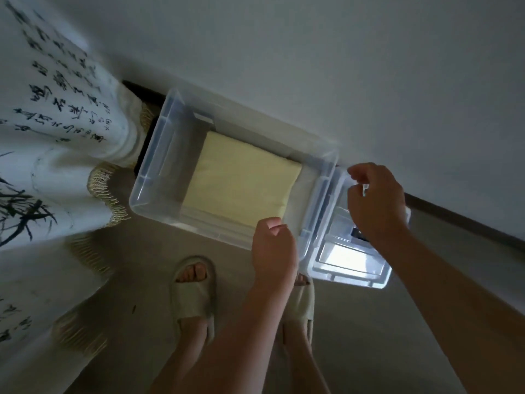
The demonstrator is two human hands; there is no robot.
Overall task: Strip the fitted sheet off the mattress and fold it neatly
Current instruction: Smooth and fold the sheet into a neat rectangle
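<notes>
Head view: the folded sheet [241, 180] lies flat in the clear bin [147, 172] on the floor by the wall, ahead and left of both hands, its longer side running with the bin's; the left hand [274, 248] is nearer, curled above the bin's near rim, though whether it grips I cannot tell; the right hand [377, 200], raised, pinches what looks like the lid [349, 260] beside the bin's right end.

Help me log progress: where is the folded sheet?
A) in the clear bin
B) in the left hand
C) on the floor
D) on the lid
A: the sheet lies flat on the bottom of the open bin, with the lid off beside it.
</notes>
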